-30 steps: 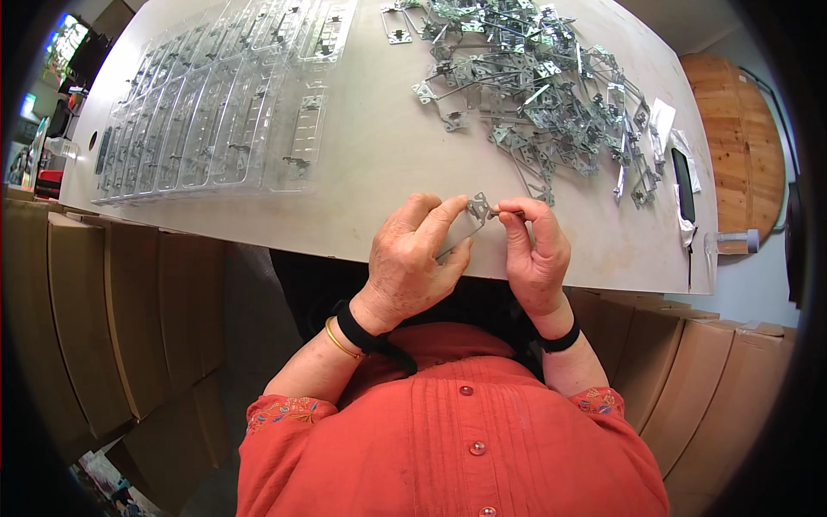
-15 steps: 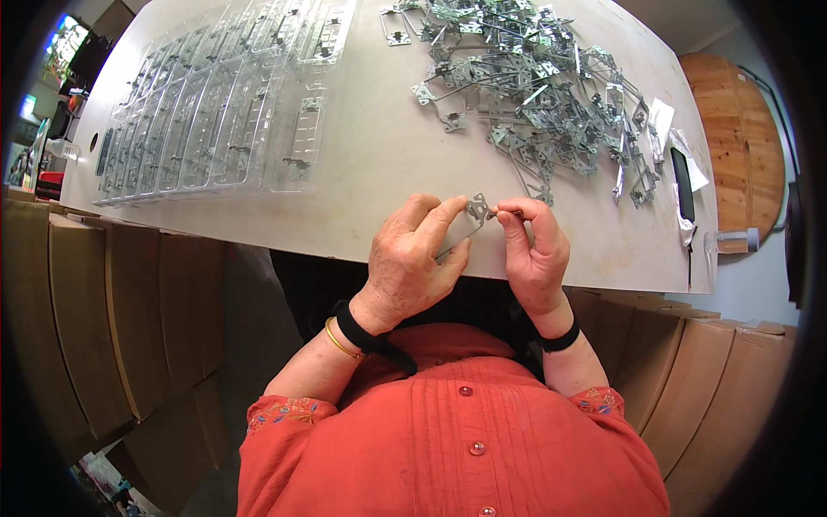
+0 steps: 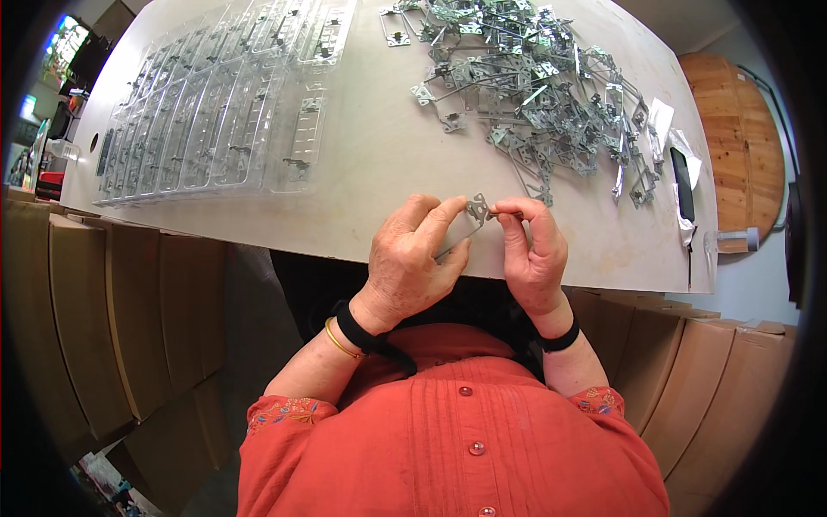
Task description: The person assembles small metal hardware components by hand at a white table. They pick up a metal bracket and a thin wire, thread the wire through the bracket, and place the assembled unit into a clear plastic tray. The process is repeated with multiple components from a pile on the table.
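Note:
Near the front edge of the table, my left hand [image 3: 415, 250] is closed on a small grey metal bracket [image 3: 478, 207] with a thin rod. The bracket's plate end sticks out past my fingertips, while the rod runs back under them. My right hand [image 3: 536, 254] pinches a thin, dark brownish piece [image 3: 504, 214] between thumb and forefinger, right beside the plate. Whether that piece is a tool or a pin I cannot tell; its tip meets the plate's edge. A large heap of similar metal brackets with rods [image 3: 538, 86] lies beyond my hands, toward the right.
Stacked clear plastic trays [image 3: 284, 129] with bracket pieces in their slots fill the left of the pale table [image 3: 362, 155]. At the right lie a dark phone-like slab [image 3: 683, 185], white paper scraps [image 3: 662, 116] and a clear capped tube [image 3: 732, 241]. Cardboard boxes [image 3: 129, 310] stand along both sides below.
My right hand has shifted very slightly, its fingertips still at the bracket. My left hand and the bracket hold the same place.

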{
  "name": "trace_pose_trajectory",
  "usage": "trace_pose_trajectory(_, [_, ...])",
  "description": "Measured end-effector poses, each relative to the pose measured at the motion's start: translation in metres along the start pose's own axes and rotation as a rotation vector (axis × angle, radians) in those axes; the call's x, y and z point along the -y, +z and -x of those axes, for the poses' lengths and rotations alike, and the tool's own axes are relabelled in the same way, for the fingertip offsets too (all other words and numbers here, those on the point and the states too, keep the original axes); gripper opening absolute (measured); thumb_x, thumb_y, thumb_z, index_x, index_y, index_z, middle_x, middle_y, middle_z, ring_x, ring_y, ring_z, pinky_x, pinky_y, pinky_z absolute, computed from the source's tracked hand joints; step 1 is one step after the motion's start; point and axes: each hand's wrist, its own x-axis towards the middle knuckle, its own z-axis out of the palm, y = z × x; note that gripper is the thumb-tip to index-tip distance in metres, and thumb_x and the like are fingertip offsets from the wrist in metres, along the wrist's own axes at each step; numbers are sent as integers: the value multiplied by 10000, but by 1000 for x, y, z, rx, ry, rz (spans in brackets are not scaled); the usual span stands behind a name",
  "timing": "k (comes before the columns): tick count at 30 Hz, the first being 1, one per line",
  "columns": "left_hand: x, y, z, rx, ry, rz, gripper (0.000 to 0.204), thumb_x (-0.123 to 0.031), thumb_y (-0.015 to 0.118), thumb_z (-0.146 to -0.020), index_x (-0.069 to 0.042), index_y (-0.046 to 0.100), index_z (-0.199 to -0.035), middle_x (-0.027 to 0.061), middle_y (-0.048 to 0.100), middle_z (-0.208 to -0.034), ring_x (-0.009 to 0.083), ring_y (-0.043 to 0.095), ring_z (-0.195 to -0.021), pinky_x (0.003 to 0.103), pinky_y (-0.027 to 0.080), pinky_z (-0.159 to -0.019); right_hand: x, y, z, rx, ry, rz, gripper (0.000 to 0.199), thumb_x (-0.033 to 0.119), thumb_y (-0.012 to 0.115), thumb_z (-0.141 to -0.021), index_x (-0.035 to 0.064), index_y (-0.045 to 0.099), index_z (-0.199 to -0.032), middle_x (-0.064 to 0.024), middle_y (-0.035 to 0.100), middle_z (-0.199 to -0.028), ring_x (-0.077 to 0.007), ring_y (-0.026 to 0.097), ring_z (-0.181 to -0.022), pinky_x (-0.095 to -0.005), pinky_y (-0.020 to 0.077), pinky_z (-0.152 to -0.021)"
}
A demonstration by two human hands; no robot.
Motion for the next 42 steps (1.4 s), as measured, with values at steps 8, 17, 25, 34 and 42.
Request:
trace_pose_trajectory(8, [1, 1, 0, -3, 0, 7, 546, -52, 885, -805, -41, 751, -1334, 143, 712, -1093, 275, 701, -826, 397, 584, -715, -2, 0, 1, 1, 17, -10, 160, -49, 730, -1050, 22, 721, -1194, -118, 761, -1093, -244, 741, -940, -339, 600, -837])
trace_pose_trajectory(17, [1, 1, 0, 0, 0, 8, 561, -53, 890, -801, -47, 747, -1343, 140, 711, -1096, 265, 688, -810, 390, 576, -705, 0, 0, 0, -9, -1, 4, 161, -46, 755, -1032, 22, 724, -1175, -121, 765, -1085, -255, 740, -930, -346, 599, -828])
trace_pose_trajectory(25, [1, 0, 0, -1, 7, 7, 555, -57, 889, -804, -46, 748, -1341, 138, 710, -1093, 265, 687, -807, 392, 575, -702, 1, -1, 0, -2, -1, 25, 173, -59, 744, -1031, 19, 736, -1185, -122, 766, -1080, -261, 742, -930, -350, 601, -832])
trace_pose_trajectory(34, [1, 1, 0, -7, 12, 6, 551, -50, 885, -803, -45, 752, -1337, 143, 715, -1089, 278, 704, -831, 398, 583, -713, 4, -1, -2, 8, -30, 19, 208, -83, 724, -1024, 11, 745, -1208, -126, 774, -1084, -272, 751, -961, -360, 608, -853])
trace_pose_trajectory(42, [1, 0, 0, -10, 22, 1, 541, -48, 885, -802, -38, 757, -1328, 150, 719, -1089, 296, 716, -855, 408, 591, -731, 3, 0, -1, -7, -15, 27, 228, -91, 740, -1014, 15, 754, -1215, -122, 781, -1087, -248, 759, -952, -350, 613, -844])
